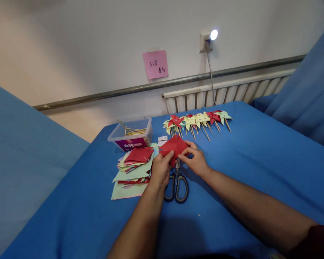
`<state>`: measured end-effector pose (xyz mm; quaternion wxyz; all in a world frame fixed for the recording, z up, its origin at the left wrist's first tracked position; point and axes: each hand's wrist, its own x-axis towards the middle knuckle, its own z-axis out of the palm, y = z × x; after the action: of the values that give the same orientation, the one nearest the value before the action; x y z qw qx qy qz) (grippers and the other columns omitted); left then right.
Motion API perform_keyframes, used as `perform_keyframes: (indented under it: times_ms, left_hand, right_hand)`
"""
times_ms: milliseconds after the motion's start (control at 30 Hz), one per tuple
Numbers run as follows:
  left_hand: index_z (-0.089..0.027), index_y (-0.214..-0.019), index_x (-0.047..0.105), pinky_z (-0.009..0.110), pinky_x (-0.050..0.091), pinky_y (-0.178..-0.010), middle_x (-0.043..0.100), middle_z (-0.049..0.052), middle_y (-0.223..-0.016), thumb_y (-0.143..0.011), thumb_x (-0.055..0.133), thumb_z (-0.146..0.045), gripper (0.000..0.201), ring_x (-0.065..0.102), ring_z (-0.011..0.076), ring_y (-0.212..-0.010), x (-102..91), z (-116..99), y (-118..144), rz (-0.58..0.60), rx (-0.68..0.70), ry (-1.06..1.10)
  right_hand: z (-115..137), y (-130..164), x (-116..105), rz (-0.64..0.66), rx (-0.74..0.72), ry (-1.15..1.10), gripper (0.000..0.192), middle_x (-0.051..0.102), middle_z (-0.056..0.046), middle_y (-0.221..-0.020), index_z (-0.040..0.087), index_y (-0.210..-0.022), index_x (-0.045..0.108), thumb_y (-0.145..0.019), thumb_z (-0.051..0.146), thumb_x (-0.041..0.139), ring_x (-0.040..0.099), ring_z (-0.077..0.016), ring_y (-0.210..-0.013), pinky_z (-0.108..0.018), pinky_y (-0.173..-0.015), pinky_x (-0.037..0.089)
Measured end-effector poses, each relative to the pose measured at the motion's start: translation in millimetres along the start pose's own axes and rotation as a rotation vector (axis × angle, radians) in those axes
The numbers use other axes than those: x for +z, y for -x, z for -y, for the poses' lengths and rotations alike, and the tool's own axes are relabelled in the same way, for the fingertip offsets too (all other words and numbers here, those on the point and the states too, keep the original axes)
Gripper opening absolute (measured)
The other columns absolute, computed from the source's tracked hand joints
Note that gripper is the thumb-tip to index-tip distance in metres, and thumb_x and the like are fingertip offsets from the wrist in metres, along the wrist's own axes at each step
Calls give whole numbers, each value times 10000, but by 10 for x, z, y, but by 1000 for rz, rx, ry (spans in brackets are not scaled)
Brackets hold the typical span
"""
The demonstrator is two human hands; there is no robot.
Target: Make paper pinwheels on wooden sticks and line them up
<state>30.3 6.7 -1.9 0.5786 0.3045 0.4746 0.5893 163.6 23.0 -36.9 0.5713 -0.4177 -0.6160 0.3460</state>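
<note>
Head view: beyond the blue-covered desk [245,162] run a white radiator [233,92] and a metal rail [118,91] along the pale wall [97,43]; a blue curtain [307,93] hangs at right. The left grip [161,169] and right grip [196,161] both pinch red paper [176,144] over the scissors [181,189].

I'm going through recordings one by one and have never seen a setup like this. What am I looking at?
There's no machine: a person works bare-handed, and a camera worn on their head took this single picture, looking forward and down. The left hand and right hand hold a piece of red paper between them. On the blue cloth just below are dark-handled scissors. To the left is a pile of coloured paper, with a clear plastic box of thin sticks beyond it. Farther back lies a row of paper pinwheels.
</note>
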Motion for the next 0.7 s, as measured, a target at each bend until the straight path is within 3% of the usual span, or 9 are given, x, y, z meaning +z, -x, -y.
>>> perform_keyframes:
  times_ms: [100,200,333,400,567,700]
  left_hand:
    - [-120,-837,690,220,479,-541,713,42,-734,-583,813,-284,327,607,112,-566,-9,17,-10,10,-4,-27]
    - [-123,-823,690,226,477,-552,712,46,-735,-583,803,-281,309,611,119,-581,-13,27,-16,11,6,-64]
    - [-124,-807,689,230,473,-551,704,43,-714,-589,791,-285,289,600,116,-564,-10,27,-18,24,8,-79]
    - [-131,-809,689,229,474,-552,703,39,-712,-591,786,-281,281,599,114,-562,-7,24,-14,20,4,-74]
    - [-140,-815,699,222,476,-562,709,38,-732,-581,793,-254,277,617,122,-602,-3,11,7,41,-10,-72]
    - [-140,-807,695,226,483,-567,709,36,-739,-544,819,-230,305,618,119,-594,-6,7,18,21,-18,-83]
  right_hand:
    - [-7,1,8,19,32,-7,148,632,-98,-1046,205,-654,679,-741,321,703,568,-264,-1123,-366,-916,444]
    - [7,-1,8,37,55,-33,151,634,-75,-970,202,-636,673,-728,316,709,624,-218,-903,-331,-790,479]
    - [17,-8,7,51,74,-43,184,609,-33,-818,204,-595,651,-715,332,707,580,-162,-699,-294,-673,474]
    - [11,-12,8,54,77,-36,191,596,-17,-744,212,-582,642,-715,334,703,562,-159,-669,-303,-681,475]
    - [-5,-14,11,54,52,-35,201,582,18,-590,234,-551,623,-723,302,702,540,-160,-627,-400,-905,438]
    - [1,-10,12,45,72,-46,202,586,16,-601,231,-549,619,-716,307,704,530,-157,-626,-383,-859,450]
